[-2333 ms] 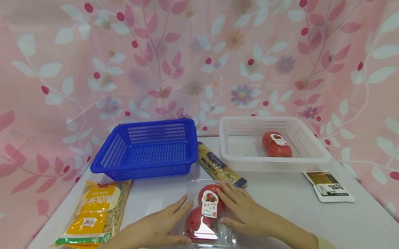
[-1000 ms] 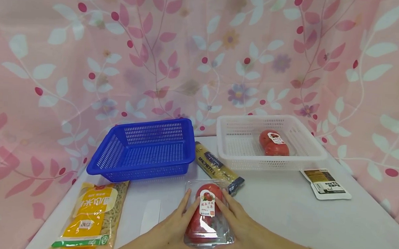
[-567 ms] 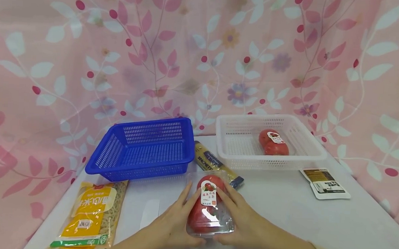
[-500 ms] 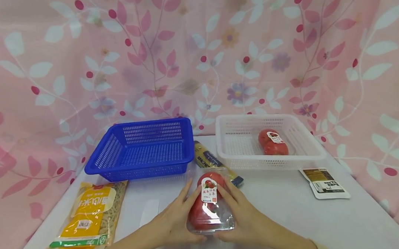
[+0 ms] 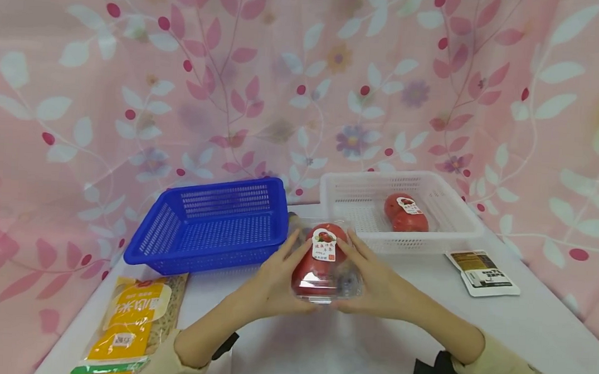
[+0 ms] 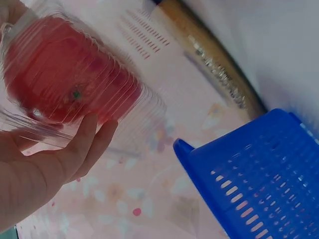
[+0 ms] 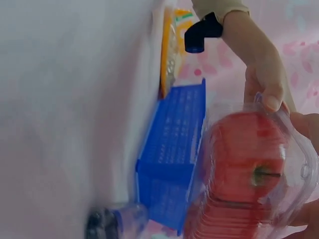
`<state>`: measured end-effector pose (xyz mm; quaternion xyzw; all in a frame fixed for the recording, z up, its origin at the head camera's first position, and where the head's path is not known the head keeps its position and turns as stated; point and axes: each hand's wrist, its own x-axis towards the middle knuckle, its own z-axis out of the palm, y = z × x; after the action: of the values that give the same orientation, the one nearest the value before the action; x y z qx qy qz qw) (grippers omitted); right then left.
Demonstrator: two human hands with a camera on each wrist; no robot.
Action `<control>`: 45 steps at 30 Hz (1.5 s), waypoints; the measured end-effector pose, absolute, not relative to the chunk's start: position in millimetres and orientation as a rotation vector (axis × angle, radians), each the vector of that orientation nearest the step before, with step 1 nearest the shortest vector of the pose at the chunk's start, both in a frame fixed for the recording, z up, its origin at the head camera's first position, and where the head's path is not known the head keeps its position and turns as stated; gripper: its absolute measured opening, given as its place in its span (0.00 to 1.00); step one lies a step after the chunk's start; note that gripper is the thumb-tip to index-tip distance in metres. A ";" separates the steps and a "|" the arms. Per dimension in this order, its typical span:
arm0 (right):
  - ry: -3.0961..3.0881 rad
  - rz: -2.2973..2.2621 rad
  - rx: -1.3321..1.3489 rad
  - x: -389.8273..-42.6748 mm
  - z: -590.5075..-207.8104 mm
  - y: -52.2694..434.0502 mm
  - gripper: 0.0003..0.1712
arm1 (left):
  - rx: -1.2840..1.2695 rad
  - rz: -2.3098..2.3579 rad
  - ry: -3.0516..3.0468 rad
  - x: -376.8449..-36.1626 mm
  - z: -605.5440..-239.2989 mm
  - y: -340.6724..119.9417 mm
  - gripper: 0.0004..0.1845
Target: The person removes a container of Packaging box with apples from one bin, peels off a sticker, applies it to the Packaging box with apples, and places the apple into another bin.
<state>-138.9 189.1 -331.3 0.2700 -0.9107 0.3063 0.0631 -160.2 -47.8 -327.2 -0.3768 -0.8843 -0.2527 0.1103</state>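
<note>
A clear tomato pack [image 5: 328,259] is held off the table [image 5: 424,326] between both hands, just in front of the gap between the two baskets. The left hand [image 5: 272,280] is pressed against its left side and the right hand [image 5: 378,279] against its right, fingers lightly curved along the walls and thumbs tucked under the near edge. In the left wrist view, fingers [image 6: 92,144] are seen cupping the ribbed plastic; in the right wrist view, the pack [image 7: 244,174] is seen from below, with the left thumb on its rim.

Just behind the pack, a spaghetti packet [image 5: 294,223] is mostly hidden. A blue basket [image 5: 212,225] is set toward the table's far left; nothing is seen in it. A white basket [image 5: 404,211] is set at the far right, and a second tomato pack [image 5: 405,212] lies inside it. A yellow noodle bag [image 5: 133,325] lies along the near left edge, and a small sachet [image 5: 481,272] lies near the right edge, just in front of the white basket.

Judged from the layout, the sorting is at an early stage: one tomato pack is already binned, a second is lifted but not yet placed. The spaghetti, the noodle bag and the sachet lie outside the baskets.
</note>
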 end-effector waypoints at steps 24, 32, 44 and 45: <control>-2.799 0.807 0.784 -187.4 -285.3 222.0 0.60 | -1.124 -0.694 -2.588 -211.9 -290.7 -13.3 0.55; -2.809 0.764 0.718 -222.3 -276.0 234.8 0.60 | -1.106 -0.701 -2.628 -247.0 -284.0 6.1 0.54; -2.812 0.831 0.700 -280.7 -286.5 262.0 0.57 | -1.018 -0.796 -2.744 -307.2 -304.8 42.7 0.54; -2.822 0.840 0.697 -284.9 -289.5 264.0 0.57 | -1.010 -0.803 -2.756 -311.6 -307.9 45.0 0.54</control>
<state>-284.9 264.0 -289.5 0.2299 -0.9311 0.2772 0.0578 -311.6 45.0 -307.9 -0.3316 -0.9046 -0.2635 0.0490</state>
